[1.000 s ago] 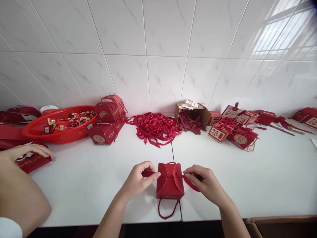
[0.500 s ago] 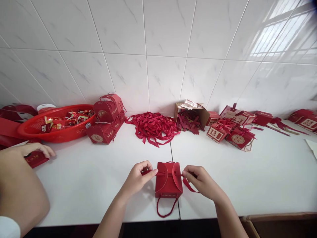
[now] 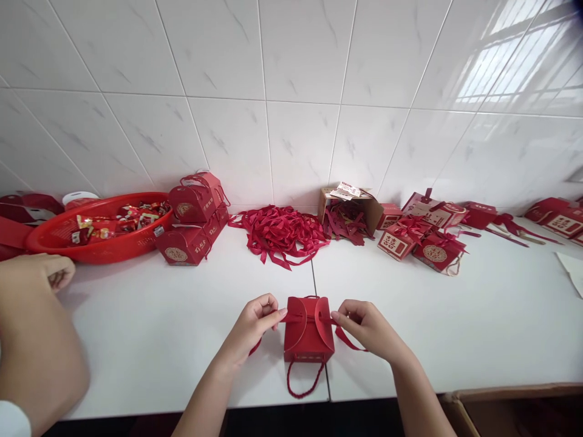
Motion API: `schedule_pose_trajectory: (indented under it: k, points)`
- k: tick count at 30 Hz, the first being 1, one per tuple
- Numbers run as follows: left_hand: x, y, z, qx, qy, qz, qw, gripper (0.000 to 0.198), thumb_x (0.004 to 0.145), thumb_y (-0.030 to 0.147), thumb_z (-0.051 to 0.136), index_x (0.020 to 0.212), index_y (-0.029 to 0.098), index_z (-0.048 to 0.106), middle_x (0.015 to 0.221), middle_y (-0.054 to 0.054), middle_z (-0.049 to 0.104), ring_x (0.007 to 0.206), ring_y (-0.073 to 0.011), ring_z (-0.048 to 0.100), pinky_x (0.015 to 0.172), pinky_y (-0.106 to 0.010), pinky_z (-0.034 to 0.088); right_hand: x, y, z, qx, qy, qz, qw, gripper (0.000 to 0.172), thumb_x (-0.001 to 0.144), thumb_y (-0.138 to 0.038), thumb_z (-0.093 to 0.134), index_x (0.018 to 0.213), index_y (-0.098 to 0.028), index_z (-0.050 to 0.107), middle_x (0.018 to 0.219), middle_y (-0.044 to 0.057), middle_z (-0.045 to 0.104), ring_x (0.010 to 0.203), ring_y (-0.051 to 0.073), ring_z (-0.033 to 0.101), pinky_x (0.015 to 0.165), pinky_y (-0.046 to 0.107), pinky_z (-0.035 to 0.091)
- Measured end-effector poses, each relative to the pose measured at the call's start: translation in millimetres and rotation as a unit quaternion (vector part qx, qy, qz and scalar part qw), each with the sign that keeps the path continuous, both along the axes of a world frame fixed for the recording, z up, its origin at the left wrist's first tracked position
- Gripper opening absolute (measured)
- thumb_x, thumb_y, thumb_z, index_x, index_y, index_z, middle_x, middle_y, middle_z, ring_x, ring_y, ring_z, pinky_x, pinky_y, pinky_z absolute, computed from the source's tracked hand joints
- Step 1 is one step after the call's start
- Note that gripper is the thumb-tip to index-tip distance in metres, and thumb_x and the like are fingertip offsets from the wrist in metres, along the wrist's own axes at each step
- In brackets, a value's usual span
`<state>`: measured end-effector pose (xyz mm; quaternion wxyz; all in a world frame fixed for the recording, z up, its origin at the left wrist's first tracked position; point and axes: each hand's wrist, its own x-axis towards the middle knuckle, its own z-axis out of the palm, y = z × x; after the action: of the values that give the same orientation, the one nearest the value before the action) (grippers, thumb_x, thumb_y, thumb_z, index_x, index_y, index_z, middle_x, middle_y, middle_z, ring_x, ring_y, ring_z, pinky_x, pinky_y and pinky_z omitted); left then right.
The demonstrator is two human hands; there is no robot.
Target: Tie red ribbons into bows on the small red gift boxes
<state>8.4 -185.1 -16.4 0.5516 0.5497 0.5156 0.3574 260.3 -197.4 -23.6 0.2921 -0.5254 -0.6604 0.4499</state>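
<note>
A small red gift box stands on the white table, its two curved flaps folded over the top and a rope handle hanging toward the front edge. A red ribbon runs through the holes in the flaps. On the box's left side, my left hand pinches one end of the ribbon between thumb and fingers. My right hand pinches the other end at the right side, with a loose tail hanging below it.
Behind lie a ribbon pile, an open carton, stacked boxes and a red basket of sweets. Bowed boxes stand right. Another person's arm reaches in from the left. A cardboard box is at bottom right.
The ribbon tail at my left hand now hangs below it. The other person's hand has drawn back to the left, and the red box that was under it is no longer visible.
</note>
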Motion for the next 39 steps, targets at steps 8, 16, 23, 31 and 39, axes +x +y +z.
schedule_pose_trajectory:
  k: [8, 16, 23, 31, 39]
  points:
    - [2.6, 0.3, -2.7, -0.008, -0.006, 0.001, 1.000, 0.037, 0.076, 0.039, 0.065, 0.062, 0.019, 0.037, 0.059, 0.007, 0.031, 0.051, -0.0070, 0.023, 0.047, -0.021, 0.019, -5.7, 4.8, -8.1, -0.012, -0.009, -0.054, 0.998, 0.056, 0.087, -0.064, 0.040, 0.055, -0.022, 0.022, 0.052, -0.006, 0.019, 0.049, 0.009, 0.016, 0.046, 0.025, 0.018]
    - [-7.2, 3.5, -26.9, -0.067, -0.061, 0.003, 0.996, 0.041, 0.075, 0.044, 0.066, 0.062, 0.019, 0.037, 0.057, 0.008, 0.031, 0.049, -0.0064, 0.025, 0.047, -0.020, 0.016, 2.0, 5.9, -40.1, -0.025, -0.078, -0.139, 0.987, 0.064, 0.083, -0.067, 0.042, 0.041, -0.022, 0.028, 0.041, -0.004, 0.024, 0.041, 0.009, 0.022, 0.045, 0.027, 0.024]
    - [-17.4, -6.0, -31.7, -0.004, 0.003, 0.043, 0.999, 0.032, 0.077, 0.047, 0.065, 0.071, 0.019, 0.054, 0.067, 0.004, 0.049, 0.060, -0.0110, 0.044, 0.058, -0.022, 0.035, 40.0, 2.9, -66.2, 0.005, -0.163, -0.234, 0.958, 0.062, 0.083, -0.068, 0.041, 0.041, -0.024, 0.033, 0.042, 0.002, 0.040, 0.042, 0.016, 0.038, 0.044, 0.030, 0.030]
    - [-18.4, -9.7, -48.3, 0.049, 0.127, 0.119, 0.983, 0.033, 0.079, 0.053, 0.059, 0.085, 0.020, 0.056, 0.079, -0.001, 0.057, 0.070, -0.0170, 0.053, 0.062, -0.026, 0.043, 42.8, -15.1, -50.3, 0.110, -0.113, -0.306, 0.939, 0.045, 0.087, -0.060, 0.042, 0.085, -0.020, 0.063, 0.092, 0.012, 0.064, 0.078, 0.024, 0.060, 0.066, 0.034, 0.046]
    - [-30.0, -43.1, -44.0, 0.118, 0.212, 0.086, 0.966, 0.030, 0.086, 0.048, 0.052, 0.084, 0.023, 0.067, 0.089, -0.006, 0.067, 0.086, -0.0241, 0.062, 0.074, -0.031, 0.049, 2.8, -56.0, -24.6, -0.007, -0.019, 0.006, 1.000, 0.042, 0.092, -0.050, 0.043, 0.086, -0.019, 0.070, 0.058, -0.002, 0.045, 0.053, 0.012, 0.036, 0.050, 0.025, 0.031]
